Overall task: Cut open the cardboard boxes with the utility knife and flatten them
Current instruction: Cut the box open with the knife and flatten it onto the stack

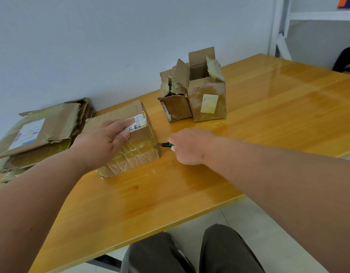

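Near the bench's far edge, a taped cardboard box (130,140) is pressed flat-handed by the left hand (103,140).
Its creased right side is met by a utility knife (164,144) gripped in the right hand (188,146); flattened cartons (38,133) and opened boxes (196,89) are set on glossy yellow wood (249,154).

We note a glossy yellow-orange wooden tabletop (268,115) against the wall. Directly on it lie a stack of flattened brown cardboard boxes (38,134) at far left, a closed taped brown cardboard box (134,154) beside it, and two opened brown cardboard boxes (192,91) touching, farther back.
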Demonstrator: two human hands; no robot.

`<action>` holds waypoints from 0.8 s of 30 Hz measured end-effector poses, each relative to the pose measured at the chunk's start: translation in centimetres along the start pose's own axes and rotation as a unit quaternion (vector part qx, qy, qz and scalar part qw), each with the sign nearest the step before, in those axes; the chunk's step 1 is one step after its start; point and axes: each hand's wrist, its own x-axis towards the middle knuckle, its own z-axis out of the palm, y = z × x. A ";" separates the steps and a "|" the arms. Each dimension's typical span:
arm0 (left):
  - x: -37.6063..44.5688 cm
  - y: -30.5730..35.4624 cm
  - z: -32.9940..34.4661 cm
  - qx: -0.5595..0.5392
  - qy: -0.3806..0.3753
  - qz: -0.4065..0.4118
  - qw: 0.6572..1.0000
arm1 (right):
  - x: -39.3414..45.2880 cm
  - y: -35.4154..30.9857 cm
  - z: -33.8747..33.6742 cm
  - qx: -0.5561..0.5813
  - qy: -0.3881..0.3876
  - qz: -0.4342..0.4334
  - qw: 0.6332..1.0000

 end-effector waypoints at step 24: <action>0.2 -0.2 0.2 -0.002 0.009 0.002 1.000 | 0.4 0.9 0.4 0.035 0.104 -0.009 0.994</action>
